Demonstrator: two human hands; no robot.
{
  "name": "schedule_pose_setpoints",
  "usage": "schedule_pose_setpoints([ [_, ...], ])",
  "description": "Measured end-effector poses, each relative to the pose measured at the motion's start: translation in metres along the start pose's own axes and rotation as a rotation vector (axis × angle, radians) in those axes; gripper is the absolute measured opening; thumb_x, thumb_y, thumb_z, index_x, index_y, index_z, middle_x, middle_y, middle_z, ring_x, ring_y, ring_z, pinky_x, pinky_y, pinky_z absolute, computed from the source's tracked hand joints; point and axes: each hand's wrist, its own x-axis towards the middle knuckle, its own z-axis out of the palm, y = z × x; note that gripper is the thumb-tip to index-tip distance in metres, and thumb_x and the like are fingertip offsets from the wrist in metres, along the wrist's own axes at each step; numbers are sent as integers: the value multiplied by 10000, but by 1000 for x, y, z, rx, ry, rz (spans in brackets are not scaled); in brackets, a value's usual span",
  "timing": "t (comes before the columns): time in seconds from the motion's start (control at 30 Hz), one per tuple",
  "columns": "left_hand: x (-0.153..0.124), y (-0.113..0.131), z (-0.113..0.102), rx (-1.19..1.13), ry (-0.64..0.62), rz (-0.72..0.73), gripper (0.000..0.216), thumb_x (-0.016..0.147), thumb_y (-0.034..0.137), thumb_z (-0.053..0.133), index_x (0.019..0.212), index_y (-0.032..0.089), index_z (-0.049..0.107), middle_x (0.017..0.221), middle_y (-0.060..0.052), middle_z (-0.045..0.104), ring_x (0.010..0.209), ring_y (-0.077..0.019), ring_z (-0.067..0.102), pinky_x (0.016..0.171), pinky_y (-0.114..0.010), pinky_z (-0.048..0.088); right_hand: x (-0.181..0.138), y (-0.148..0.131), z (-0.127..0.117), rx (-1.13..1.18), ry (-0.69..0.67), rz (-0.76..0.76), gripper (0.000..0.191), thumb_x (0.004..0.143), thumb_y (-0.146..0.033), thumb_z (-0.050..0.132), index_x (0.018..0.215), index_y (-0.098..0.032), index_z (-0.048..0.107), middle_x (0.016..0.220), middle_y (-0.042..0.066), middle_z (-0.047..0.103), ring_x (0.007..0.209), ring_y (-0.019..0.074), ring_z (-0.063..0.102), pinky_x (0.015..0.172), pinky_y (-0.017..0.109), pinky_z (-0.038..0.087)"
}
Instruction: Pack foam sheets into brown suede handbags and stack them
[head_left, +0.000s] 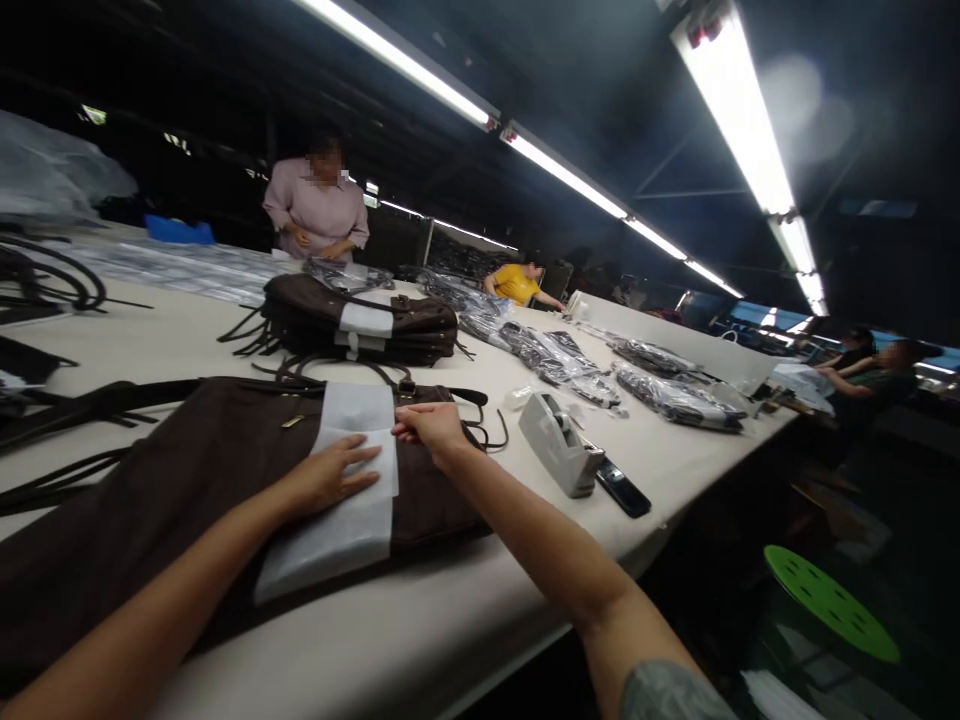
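A dark brown bag (172, 490) lies flat on the white table (465, 610) in front of me, with a white foam sheet (352, 470) wrapped across it. My left hand (326, 475) rests flat on the sheet, fingers stretched out. At the sheet's right edge my right hand (427, 425) has its fingers curled down and pinched against that edge. Dark straps (82, 405) trail from the bag to the left.
A grey tape dispenser (559, 445) and a black phone (622, 487) sit right of my hands. A stack of wrapped brown bags (360, 320) lies behind. Plastic-bagged items (675, 395) cover the far right of the table. Other people work at the far side. A green stool (829, 600) stands below right.
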Motion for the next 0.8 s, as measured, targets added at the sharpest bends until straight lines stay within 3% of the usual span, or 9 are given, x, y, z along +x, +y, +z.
schedule_pose_setpoints([
  [0.1,-4,4,-2,-22,-14,5,786,762,703,436,1314,169,600,1523,-165,407,1372,-341,439,1168,-460,333,27,9,41,-11,28,91,110,840,-100,661,732,-118,650,561,23,643,437,82,554,421,152,454],
  [0.2,-8,7,-5,-61,-8,31,696,773,643,467,1302,216,613,1518,-113,428,1370,-303,444,1172,-421,335,39,24,55,-76,40,130,123,826,-72,654,725,-136,623,522,2,608,415,93,552,403,159,449],
  [0.4,-8,12,-7,-124,4,-29,651,722,566,546,1277,239,641,1458,-121,485,1334,-329,473,1155,-434,354,59,41,47,-279,-36,182,164,757,-45,717,699,-139,596,509,-5,594,394,84,510,360,151,403],
  [0.53,-9,13,-12,-160,38,-45,567,687,564,591,1151,262,712,1293,-96,583,1157,-289,593,1079,-384,428,72,32,40,-441,-170,245,255,731,-118,787,571,-129,589,488,26,589,386,81,471,359,170,394],
  [0.8,-10,11,-22,-182,64,-82,501,578,556,667,955,238,759,1094,-73,659,1025,-274,638,971,-343,484,63,30,17,-725,-279,171,439,619,-302,900,437,-177,521,367,-29,464,363,74,347,361,216,263],
])
